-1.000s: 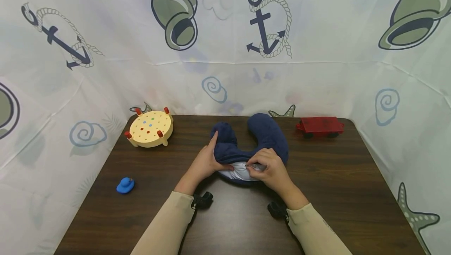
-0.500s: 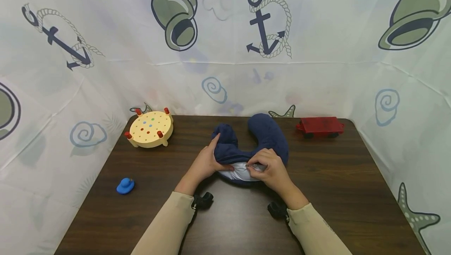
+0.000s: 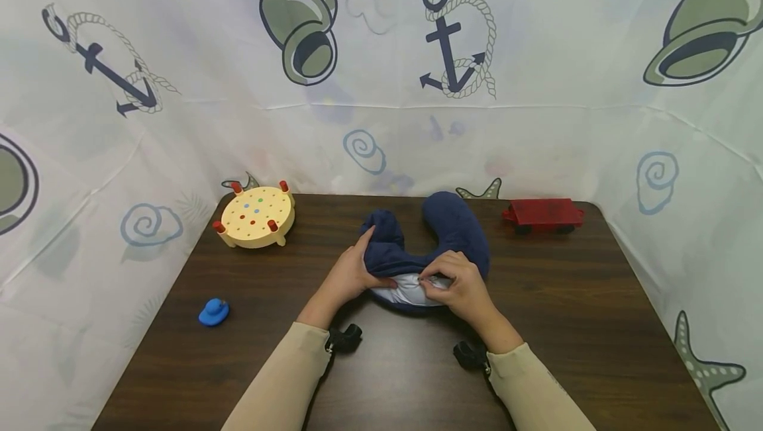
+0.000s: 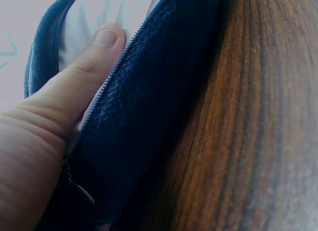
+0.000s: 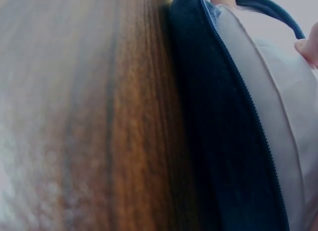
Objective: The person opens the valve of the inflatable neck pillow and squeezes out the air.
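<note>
So, the left hand [image 3: 350, 276] grips the navy neck pillow [image 3: 459, 229], thumb [image 4: 82, 74] on the white fabric [image 3: 404, 290] showing through the open zipper [image 5: 250, 103]. The right hand [image 3: 460, 287] pinches that fabric.

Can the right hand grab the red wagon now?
Probably yes, if it lets go first: the right hand pinches the white lining, but only bare table lies between the blue pillow and the red wagon.

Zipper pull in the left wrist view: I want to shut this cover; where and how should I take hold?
Pinch the zipper pull near its free tip, probably coming from the table side: it is slim and slants out from the open zipper that way, leaving its end exposed.
</note>
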`<state>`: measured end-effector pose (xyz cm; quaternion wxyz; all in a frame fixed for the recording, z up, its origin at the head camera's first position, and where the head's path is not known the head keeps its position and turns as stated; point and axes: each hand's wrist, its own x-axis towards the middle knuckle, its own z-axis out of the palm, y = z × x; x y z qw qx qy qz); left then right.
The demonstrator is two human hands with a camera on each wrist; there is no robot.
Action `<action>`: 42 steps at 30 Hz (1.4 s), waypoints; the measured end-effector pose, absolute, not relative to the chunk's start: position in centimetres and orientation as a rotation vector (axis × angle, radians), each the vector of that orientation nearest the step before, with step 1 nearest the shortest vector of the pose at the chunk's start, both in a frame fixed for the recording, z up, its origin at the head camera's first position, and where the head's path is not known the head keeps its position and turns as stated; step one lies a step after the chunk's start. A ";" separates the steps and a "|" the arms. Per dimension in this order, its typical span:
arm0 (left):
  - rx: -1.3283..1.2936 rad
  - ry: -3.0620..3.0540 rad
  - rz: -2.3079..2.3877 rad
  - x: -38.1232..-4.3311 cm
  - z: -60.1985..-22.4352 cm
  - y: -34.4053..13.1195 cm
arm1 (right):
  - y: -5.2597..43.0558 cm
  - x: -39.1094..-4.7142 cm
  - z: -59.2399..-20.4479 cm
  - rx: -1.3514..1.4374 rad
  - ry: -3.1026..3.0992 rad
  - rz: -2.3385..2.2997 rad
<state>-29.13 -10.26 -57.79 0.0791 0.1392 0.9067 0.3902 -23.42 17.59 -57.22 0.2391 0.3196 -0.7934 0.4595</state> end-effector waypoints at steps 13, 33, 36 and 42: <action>0.408 2.711 1.172 -29.1 -57.6 -10.1 | 17.8 -23.6 -57.5 0.862 -2.191 1.289; 0.432 2.718 1.179 -29.2 -58.0 -9.6 | 18.1 -23.7 -57.6 0.841 -2.198 1.314; 0.421 2.715 1.182 -29.1 -57.9 -9.6 | 18.0 -23.6 -57.5 0.845 -2.200 1.319; 0.426 2.726 1.182 -29.0 -57.9 -9.8 | 17.8 -23.6 -57.6 0.824 -2.223 1.339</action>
